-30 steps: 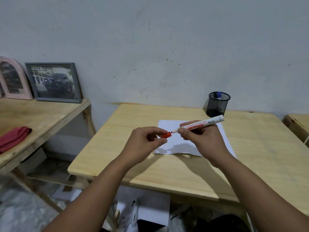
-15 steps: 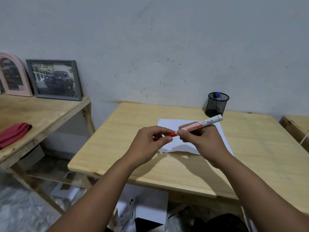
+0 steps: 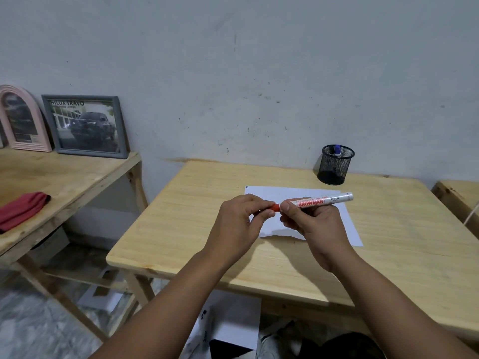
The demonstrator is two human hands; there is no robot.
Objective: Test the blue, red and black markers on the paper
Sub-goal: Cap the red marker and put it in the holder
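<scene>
Here the right hand (image 3: pixel 315 224) grips a marker (image 3: pixel 324 200) labelled "SNOWMAN" above the paper (image 3: pixel 347 224), while the left hand (image 3: pixel 238 224) pinches its red cap (image 3: pixel 275 207). A frame (image 3: pixel 85 124) reads "HILUX TRAVO".

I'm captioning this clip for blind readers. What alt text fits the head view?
Two hands hold a red marker above a sheet of paper on a wooden table: the right hand grips the barrel, the left hand pinches its red cap. A black mesh pen holder stands behind.
</scene>
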